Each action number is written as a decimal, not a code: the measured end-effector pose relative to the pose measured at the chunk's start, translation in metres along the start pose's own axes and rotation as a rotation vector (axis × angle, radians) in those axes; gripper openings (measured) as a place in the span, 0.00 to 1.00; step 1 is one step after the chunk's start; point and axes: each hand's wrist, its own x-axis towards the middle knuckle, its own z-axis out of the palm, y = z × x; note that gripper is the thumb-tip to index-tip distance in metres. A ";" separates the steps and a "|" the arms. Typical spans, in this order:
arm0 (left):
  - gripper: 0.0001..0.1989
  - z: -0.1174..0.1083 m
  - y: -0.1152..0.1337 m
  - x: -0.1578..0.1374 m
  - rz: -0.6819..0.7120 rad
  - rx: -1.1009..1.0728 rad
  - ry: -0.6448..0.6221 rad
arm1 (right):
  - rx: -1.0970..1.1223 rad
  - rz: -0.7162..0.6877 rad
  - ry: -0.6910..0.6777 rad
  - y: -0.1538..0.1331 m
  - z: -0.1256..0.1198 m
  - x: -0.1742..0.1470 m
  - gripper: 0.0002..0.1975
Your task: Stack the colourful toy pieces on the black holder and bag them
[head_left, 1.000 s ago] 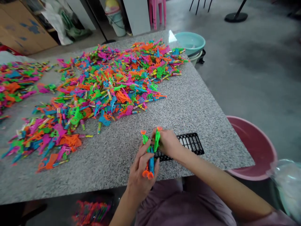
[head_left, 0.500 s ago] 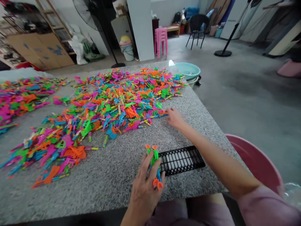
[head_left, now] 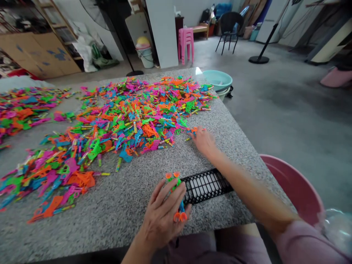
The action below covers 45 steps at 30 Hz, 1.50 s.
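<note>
My left hand (head_left: 165,212) is closed over a few green and blue toy darts with orange suction cups (head_left: 180,217), at the left end of a black plastic mesh tray (head_left: 209,186). The fingers cover most of their shafts. At the right edge of a big pile of bright plastic toy guns (head_left: 148,130), my right hand (head_left: 205,141) has its fingers closed on an orange and blue toy gun (head_left: 193,131). The hand hides part of that toy gun. My right forearm passes over the tray's right end.
The speckled stone table (head_left: 110,220) carries a second pile of toy guns (head_left: 22,110) at left. A red tub (head_left: 291,187) stands below the right edge, beside a clear plastic bag (head_left: 338,227). Behind the far corner is a light-blue basin (head_left: 218,79).
My right hand has pulled slightly away from the pile, and the orange and blue toy gun shows more at its fingers. My left fingers have closed further over the darts. The view has shifted slightly.
</note>
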 end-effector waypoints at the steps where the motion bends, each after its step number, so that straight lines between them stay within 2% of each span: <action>1: 0.21 0.000 0.000 0.001 -0.018 -0.024 -0.005 | 0.025 0.039 -0.013 -0.011 0.002 0.001 0.25; 4: 0.19 -0.001 0.003 -0.001 -0.080 -0.066 -0.035 | 0.104 0.173 -0.064 -0.021 0.003 0.005 0.23; 6: 0.20 -0.001 0.005 -0.003 -0.095 -0.071 -0.068 | 0.144 0.259 -0.108 -0.009 -0.003 0.001 0.21; 8: 0.22 -0.001 0.006 -0.004 -0.100 -0.079 -0.087 | 0.185 0.250 -0.187 0.011 -0.011 -0.016 0.15; 10: 0.23 0.000 0.005 -0.004 -0.104 -0.092 -0.105 | 0.224 0.190 -0.273 0.027 -0.020 -0.046 0.08; 13: 0.21 -0.001 0.003 -0.003 -0.108 -0.113 -0.149 | 0.450 0.076 -0.294 0.035 -0.027 -0.106 0.09; 15: 0.19 -0.002 0.002 -0.003 -0.107 -0.123 -0.170 | 0.768 0.043 -0.326 0.030 -0.026 -0.147 0.10; 17: 0.19 -0.003 0.001 -0.002 -0.104 -0.126 -0.180 | 1.036 0.071 -0.384 0.019 -0.019 -0.181 0.10; 20: 0.21 -0.003 0.001 -0.002 -0.108 -0.123 -0.179 | 1.138 0.050 -0.392 0.002 -0.004 -0.209 0.08; 22: 0.21 -0.002 0.001 -0.002 -0.110 -0.125 -0.174 | 1.055 -0.029 -0.354 -0.007 0.005 -0.214 0.07; 26: 0.21 -0.001 0.002 -0.002 -0.115 -0.145 -0.160 | 0.682 -0.115 -0.291 -0.020 0.008 -0.207 0.05; 31: 0.25 -0.001 0.006 0.000 -0.154 -0.151 -0.161 | 0.469 -0.250 -0.376 -0.031 -0.009 -0.194 0.06; 34: 0.30 -0.002 0.009 0.004 -0.187 -0.131 -0.182 | 0.457 -0.306 -0.416 -0.032 -0.013 -0.191 0.08; 39: 0.33 -0.004 0.012 0.005 -0.207 -0.121 -0.200 | 0.657 -0.346 -0.352 -0.025 0.001 -0.198 0.06; 42: 0.34 -0.004 0.014 0.003 -0.219 -0.121 -0.204 | 0.710 -0.385 -0.379 -0.020 0.003 -0.199 0.07; 44: 0.34 -0.004 0.015 0.002 -0.240 -0.124 -0.209 | 0.686 -0.361 -0.378 -0.018 -0.003 -0.198 0.09; 45: 0.33 -0.004 0.015 0.001 -0.246 -0.126 -0.214 | 0.672 -0.332 -0.348 -0.018 -0.008 -0.197 0.13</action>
